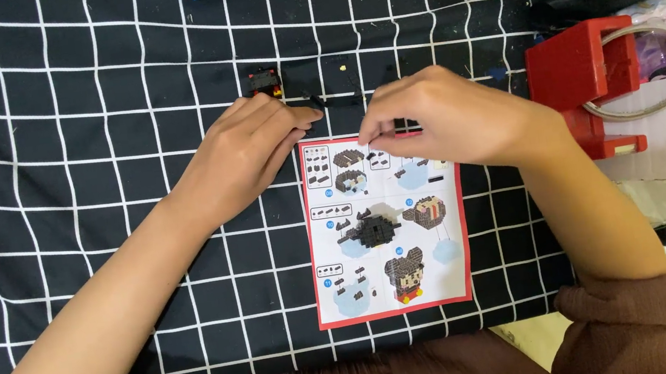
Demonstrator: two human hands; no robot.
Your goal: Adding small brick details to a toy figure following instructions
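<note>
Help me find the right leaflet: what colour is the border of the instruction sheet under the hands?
Red, around a white instruction sheet; the head view shows it clearly.

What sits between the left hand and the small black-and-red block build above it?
Nothing visible. The left hand rests on the checked cloth; only bare cloth separates it from the block build.

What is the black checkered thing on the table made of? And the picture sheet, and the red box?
The checkered cover looks like soft matte cloth: it lies flat with faint ripples in its white lines. The picture sheet looks like thin printed paper, slightly glossy, lying flat with a red border. The red box seems to be hard, smooth plastic, judging by its even colour and crisp edges, though that is not certain.
</note>
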